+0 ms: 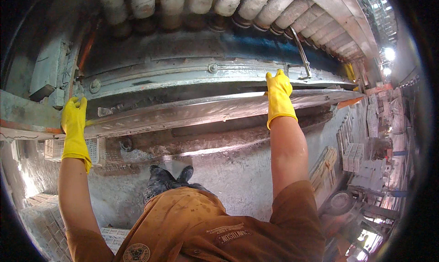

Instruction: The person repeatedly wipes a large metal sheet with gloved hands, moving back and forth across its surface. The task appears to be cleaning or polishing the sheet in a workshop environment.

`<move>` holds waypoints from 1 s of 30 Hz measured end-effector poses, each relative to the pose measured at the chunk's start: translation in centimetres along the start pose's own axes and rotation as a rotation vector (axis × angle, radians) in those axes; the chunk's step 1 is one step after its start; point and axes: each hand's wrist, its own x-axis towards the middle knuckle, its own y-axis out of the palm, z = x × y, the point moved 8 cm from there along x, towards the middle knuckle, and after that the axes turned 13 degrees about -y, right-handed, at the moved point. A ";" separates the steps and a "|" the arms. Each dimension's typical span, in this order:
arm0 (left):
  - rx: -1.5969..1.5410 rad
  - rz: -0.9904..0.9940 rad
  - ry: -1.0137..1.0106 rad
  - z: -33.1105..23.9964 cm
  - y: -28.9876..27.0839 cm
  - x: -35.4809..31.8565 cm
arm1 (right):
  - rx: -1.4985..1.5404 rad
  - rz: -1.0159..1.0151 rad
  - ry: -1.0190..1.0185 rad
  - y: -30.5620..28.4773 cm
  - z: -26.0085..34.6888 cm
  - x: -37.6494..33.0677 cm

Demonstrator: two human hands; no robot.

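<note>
A long, wet metal panel (196, 113) runs across in front of me, along the machine's side. My left hand (74, 118), in a yellow rubber glove, is closed at the panel's left end, beside the grey machine frame. Part of its grip is hidden behind the glove. My right hand (280, 93), gloved alike, is closed over the upper edge of the panel, right of the middle. Its fingertips point toward the machine. Behind the panel lies a pale metal rail (183, 74) with bolts. A thin metal bar (301, 52) hangs just beyond my right hand.
A row of pale rollers (238, 1) curves overhead at the far side. White plastic crates (98, 150) stand below the panel at left. Dark boots (160, 175) stand on the wet concrete floor. Wooden boards (323, 168), crates (353, 157) and a wheel (339, 201) lie at right.
</note>
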 end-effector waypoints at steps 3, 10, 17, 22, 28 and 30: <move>0.001 -0.023 -0.009 0.9 0.7 0.6 | 0.009 0.001 -0.005 -0.3 0.3 -0.2; -0.081 0.041 -0.079 0.6 0.7 0.2 | 0.037 -0.020 0.015 0.3 -0.5 0.2; -0.043 -0.010 -0.028 1.3 1.1 0.9 | 0.003 -0.026 0.001 0.5 -0.7 0.4; 0.040 -0.028 0.000 0.0 0.0 -0.2 | 0.002 -0.009 0.018 0.1 -0.4 0.1; 0.059 -0.034 0.029 0.4 0.3 0.2 | -0.013 -0.005 0.013 0.3 -0.7 0.3; 0.059 -0.036 0.026 0.5 0.4 0.3 | 0.009 -0.004 0.030 0.3 -0.7 0.2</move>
